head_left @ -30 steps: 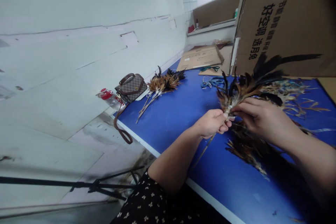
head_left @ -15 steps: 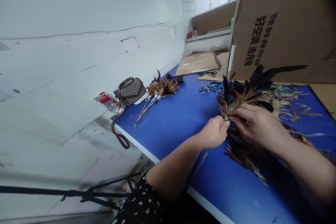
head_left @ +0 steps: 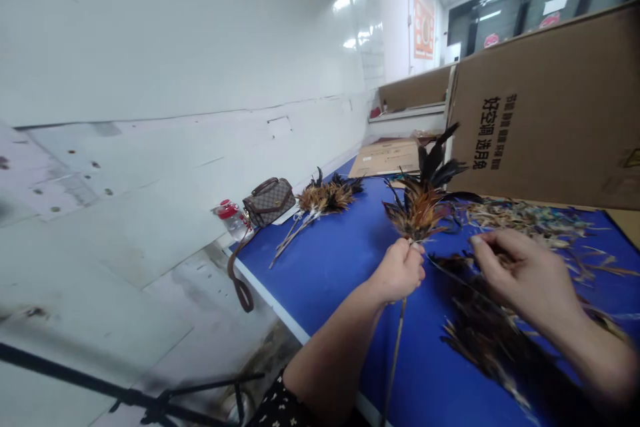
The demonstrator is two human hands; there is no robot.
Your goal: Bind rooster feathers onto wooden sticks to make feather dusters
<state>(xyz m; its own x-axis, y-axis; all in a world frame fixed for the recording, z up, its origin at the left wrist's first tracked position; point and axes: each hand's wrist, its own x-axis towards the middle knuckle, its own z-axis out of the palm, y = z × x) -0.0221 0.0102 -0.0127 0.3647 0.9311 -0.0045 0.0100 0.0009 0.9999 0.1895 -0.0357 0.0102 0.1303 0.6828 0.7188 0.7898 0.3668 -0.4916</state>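
My left hand (head_left: 401, 269) is closed round the stem just below the head of a feather bunch (head_left: 420, 207), brown and orange with long black feathers on top. Its thin stick (head_left: 395, 353) runs down from my fist. To the right, my right hand (head_left: 525, 273) is held apart from the bunch, thumb and forefinger pinched together; a thin strand seems to run from the stem toward it, but what the fingertips hold is too small to make out. Dark loose feathers (head_left: 485, 333) lie on the blue table (head_left: 330, 273) beneath my right hand.
Finished-looking feather bunches (head_left: 327, 197) on sticks lie at the left, beside a brown handbag (head_left: 270, 202) and a red-capped bottle (head_left: 234, 219). A large cardboard sheet (head_left: 550, 113) stands at the back right, behind scattered pale feathers (head_left: 530, 220). A black tripod (head_left: 165, 397) is at lower left.
My right hand has moved away from the bunch to the right. The bunch now stands more upright in my left hand. The camera view has tilted upward.
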